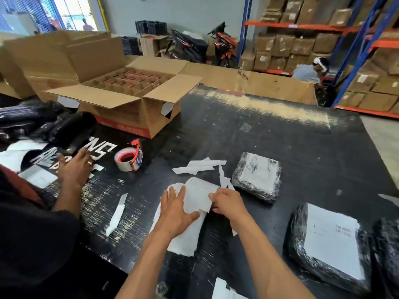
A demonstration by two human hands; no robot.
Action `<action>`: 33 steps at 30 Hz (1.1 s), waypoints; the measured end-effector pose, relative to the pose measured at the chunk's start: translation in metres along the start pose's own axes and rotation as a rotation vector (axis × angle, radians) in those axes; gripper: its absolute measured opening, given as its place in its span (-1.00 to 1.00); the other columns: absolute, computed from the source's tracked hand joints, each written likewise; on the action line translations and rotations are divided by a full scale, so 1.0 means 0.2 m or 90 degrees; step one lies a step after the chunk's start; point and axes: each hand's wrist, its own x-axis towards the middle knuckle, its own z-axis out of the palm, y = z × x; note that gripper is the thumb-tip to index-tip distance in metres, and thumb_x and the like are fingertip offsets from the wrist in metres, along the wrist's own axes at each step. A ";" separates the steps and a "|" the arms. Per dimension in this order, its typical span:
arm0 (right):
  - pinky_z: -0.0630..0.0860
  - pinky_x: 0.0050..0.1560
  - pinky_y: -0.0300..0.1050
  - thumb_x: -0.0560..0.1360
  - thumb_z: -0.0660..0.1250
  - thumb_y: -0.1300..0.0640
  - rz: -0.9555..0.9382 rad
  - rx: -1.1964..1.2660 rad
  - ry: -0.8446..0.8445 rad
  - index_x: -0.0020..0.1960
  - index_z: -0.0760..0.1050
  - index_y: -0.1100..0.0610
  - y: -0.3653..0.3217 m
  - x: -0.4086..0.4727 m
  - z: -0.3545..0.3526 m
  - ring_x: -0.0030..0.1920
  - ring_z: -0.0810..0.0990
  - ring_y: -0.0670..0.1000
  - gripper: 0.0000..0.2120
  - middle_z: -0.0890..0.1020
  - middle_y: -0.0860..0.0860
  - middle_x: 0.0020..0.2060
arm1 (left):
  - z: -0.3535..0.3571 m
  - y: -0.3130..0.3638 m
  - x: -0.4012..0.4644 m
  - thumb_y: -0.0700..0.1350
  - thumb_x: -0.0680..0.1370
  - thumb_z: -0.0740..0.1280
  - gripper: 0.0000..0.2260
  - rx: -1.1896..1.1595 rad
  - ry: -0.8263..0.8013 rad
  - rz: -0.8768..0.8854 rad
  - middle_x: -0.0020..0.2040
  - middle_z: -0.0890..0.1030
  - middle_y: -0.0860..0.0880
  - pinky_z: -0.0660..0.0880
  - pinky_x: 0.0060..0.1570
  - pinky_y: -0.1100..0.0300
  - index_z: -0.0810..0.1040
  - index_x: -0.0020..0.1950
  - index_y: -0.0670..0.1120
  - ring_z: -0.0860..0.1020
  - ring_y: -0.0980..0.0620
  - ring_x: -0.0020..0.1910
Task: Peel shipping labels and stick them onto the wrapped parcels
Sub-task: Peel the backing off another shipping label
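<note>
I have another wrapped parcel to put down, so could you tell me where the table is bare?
Free: the far right stretch of the table, beyond the smaller parcel and right of the open carton. Crowded: around the hands with label sheets, and the left side by the tape roll.

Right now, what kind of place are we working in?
Probably a warehouse packing area: racks stacked with cartons, an open box on the table, and wrapped parcels carrying labels.

Matt white paper labels [197, 197]; beside them, glossy crinkled black plastic-wrapped parcels [257, 176] on a scuffed, scratched black tabletop [280, 134].
</note>
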 end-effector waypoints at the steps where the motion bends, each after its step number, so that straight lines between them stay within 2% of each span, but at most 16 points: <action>1: 0.65 -0.01 -0.05 0.57 0.36 0.24 -0.008 0.051 -0.019 -0.16 0.53 0.20 -0.02 -0.01 -0.03 -0.06 0.70 0.10 -0.87 0.71 0.15 -0.10 | 0.00 0.02 -0.01 0.21 0.54 0.38 -0.16 0.000 0.023 0.031 0.66 -0.07 -0.10 -0.12 0.58 -0.07 -0.01 0.65 0.02 -0.23 -0.09 0.62; 3: 0.68 0.00 -0.07 0.60 0.35 0.26 -0.039 0.133 -0.057 -0.05 0.56 0.27 -0.08 -0.05 -0.11 0.03 0.73 0.17 -0.91 0.74 0.20 0.00 | -0.02 0.10 -0.01 0.30 0.50 0.36 -0.20 -0.118 0.071 0.059 0.63 0.11 -0.01 0.05 0.55 -0.04 0.10 0.63 0.06 -0.03 -0.03 0.62; 5: 0.70 -0.01 -0.03 0.62 0.33 0.29 -0.081 0.175 -0.058 0.03 0.60 0.35 -0.13 -0.09 -0.18 0.00 0.74 0.17 -0.88 0.75 0.20 0.00 | -0.06 0.21 -0.01 0.33 0.49 0.36 -0.30 -0.369 0.087 0.021 0.46 0.39 0.12 0.33 0.42 0.04 0.29 0.54 0.08 0.34 0.06 0.46; 6: 0.70 -0.04 -0.05 0.62 0.33 0.29 -0.098 0.192 -0.049 0.07 0.62 0.34 -0.16 -0.10 -0.22 -0.01 0.75 0.15 -0.87 0.75 0.20 0.00 | -0.08 0.26 0.00 0.29 0.49 0.39 -0.36 -0.489 0.079 -0.002 0.39 0.48 0.12 0.43 0.35 0.04 0.38 0.48 0.05 0.46 0.07 0.36; 8: 0.66 -0.08 -0.11 0.62 0.34 0.28 -0.123 0.228 -0.037 0.11 0.64 0.28 -0.20 -0.12 -0.29 -0.03 0.75 0.08 -0.86 0.76 0.17 0.00 | -0.10 0.34 0.04 0.05 0.52 0.48 -0.57 -0.634 0.028 -0.037 0.24 0.63 0.02 0.59 0.17 0.04 0.54 0.32 -0.08 0.64 -0.01 0.17; 10: 0.65 -0.05 -0.11 0.62 0.36 0.24 -0.130 0.257 -0.029 0.12 0.65 0.23 -0.22 -0.14 -0.35 -0.04 0.74 0.05 -0.86 0.77 0.12 -0.01 | -0.09 0.40 0.07 -0.23 0.51 0.48 -0.73 -0.734 -0.011 -0.042 0.11 0.72 -0.09 0.65 0.02 0.06 0.62 0.20 -0.19 0.71 -0.08 0.04; 11: 0.65 -0.03 -0.09 0.61 0.37 0.22 -0.128 0.262 -0.025 0.12 0.65 0.21 -0.23 -0.15 -0.38 -0.06 0.73 0.05 -0.87 0.77 0.10 -0.03 | -0.08 0.43 0.07 -0.29 0.51 0.47 -0.76 -0.777 -0.010 -0.051 0.07 0.73 -0.11 0.66 0.01 0.06 0.64 0.17 -0.20 0.71 -0.10 0.02; 15: 0.67 -0.02 -0.09 0.57 0.44 0.22 -0.135 0.241 -0.006 0.01 0.67 0.17 -0.18 -0.21 -0.47 -0.15 0.68 0.02 -0.95 0.73 0.07 -0.17 | -0.01 0.52 0.09 -0.36 0.51 0.44 -0.84 -0.890 0.020 -0.088 0.00 0.74 -0.12 0.63 -0.03 0.11 0.66 0.07 -0.22 0.69 -0.10 0.03; 17: 0.67 -0.03 -0.11 0.57 0.44 0.22 -0.154 0.219 0.025 -0.03 0.68 0.19 -0.14 -0.22 -0.50 -0.15 0.68 0.02 -0.95 0.73 0.07 -0.18 | 0.04 0.56 0.10 -0.37 0.50 0.44 -0.81 -0.905 0.015 -0.094 0.02 0.73 -0.16 0.61 -0.06 0.13 0.65 0.10 -0.25 0.69 -0.12 0.04; 19: 0.66 -0.04 -0.12 0.57 0.44 0.20 -0.166 0.212 0.053 -0.04 0.69 0.20 -0.11 -0.22 -0.53 -0.17 0.67 0.02 -0.92 0.72 0.08 -0.19 | 0.08 0.60 0.09 -0.32 0.48 0.48 -0.66 -0.864 0.025 -0.092 0.08 0.70 -0.17 0.62 -0.02 0.10 0.57 0.24 -0.28 0.68 -0.13 0.05; 22: 0.63 -0.10 -0.17 0.57 0.44 0.19 -0.183 0.198 0.083 -0.04 0.70 0.22 -0.11 -0.22 -0.57 -0.19 0.68 0.01 -0.90 0.72 0.09 -0.19 | 0.13 0.62 0.06 -0.13 0.47 0.54 -0.41 -0.559 0.136 0.011 0.28 0.52 0.08 0.49 0.28 0.07 0.42 0.45 -0.06 0.53 0.04 0.25; 24: 0.62 -0.12 -0.19 0.56 0.44 0.20 -0.199 0.197 0.085 -0.05 0.69 0.23 -0.12 -0.22 -0.59 -0.20 0.67 -0.01 -0.90 0.72 0.08 -0.21 | 0.13 0.65 0.03 -0.11 0.52 0.48 -0.50 -0.428 0.176 0.162 0.30 0.47 0.21 0.38 0.31 0.29 0.47 0.44 0.07 0.43 0.19 0.32; 26: 0.62 -0.14 -0.20 0.56 0.45 0.21 -0.217 0.198 0.078 -0.05 0.70 0.23 -0.13 -0.22 -0.60 -0.21 0.66 -0.02 -0.91 0.72 0.07 -0.22 | 0.14 0.68 0.02 -0.18 0.58 0.40 -0.67 -0.420 0.124 0.265 0.26 0.58 0.25 0.40 0.25 0.41 0.60 0.32 0.09 0.50 0.27 0.28; 29: 0.64 -0.06 -0.13 0.55 0.46 0.19 -0.238 0.207 0.061 -0.06 0.71 0.20 -0.14 -0.22 -0.61 -0.18 0.68 -0.02 -0.92 0.73 0.08 -0.21 | 0.14 0.72 -0.03 -0.25 0.61 0.33 -0.71 -0.467 0.075 0.282 0.11 0.69 0.21 0.50 0.19 0.38 0.68 0.22 0.06 0.60 0.32 0.15; 33: 0.64 -0.01 -0.06 0.55 0.46 0.16 -0.258 0.229 0.035 -0.04 0.71 0.18 -0.14 -0.21 -0.63 -0.13 0.68 0.03 -0.91 0.74 0.13 -0.17 | 0.16 0.74 -0.05 -0.26 0.60 0.34 -0.71 -0.512 0.066 0.267 0.07 0.71 0.22 0.48 0.07 0.47 0.69 0.21 0.05 0.62 0.34 0.11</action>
